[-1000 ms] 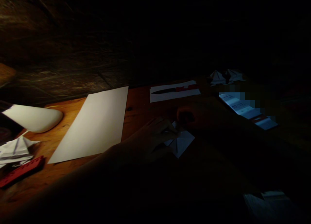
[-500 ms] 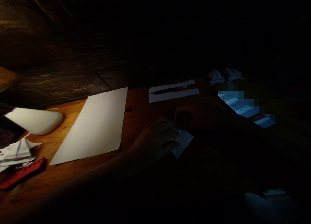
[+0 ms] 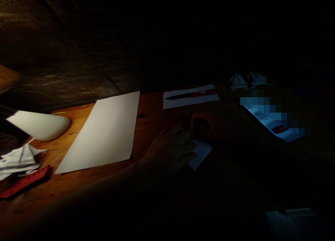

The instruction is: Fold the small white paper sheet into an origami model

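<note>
The left hand (image 3: pixel 169 152) is over a small folded white paper (image 3: pixel 201 154), and its fingers (image 3: pixel 183 138) are bent and seem to touch the paper's upper part. The right hand (image 3: pixel 209 124) is just above, very dark, w/ fingertips close to the left fingers. Both hands are near together, not spread, but because of the shadow I cannot tell if they pinch the paper or only press it. The folded paper lies on the wooden table (image 3: pixel 149 108), partly under the left hand, w/ a thin dark crease visible.

Left of the hands is a big white paper sheet (image 3: pixel 104 133), laid at an angle on the table. Beyond the hands is a smaller white sheet (image 3: pixel 191 97), and on it lies a knife (image 3: pixel 188 95) w/ dark blade and red handle. Further right are folded paper figures (image 3: pixel 247 80) at the table's far edge, and a phone or similar device (image 3: pixel 272 124) w/ lit screen, partly blurred. At far left stand a white lamp shade (image 3: pixel 39 124), another folded paper figure (image 3: pixel 18 162), and a red flat strip (image 3: pixel 26 181), prob. a ruler. A rough stone wall (image 3: pixel 65 56) runs behind the table.
</note>
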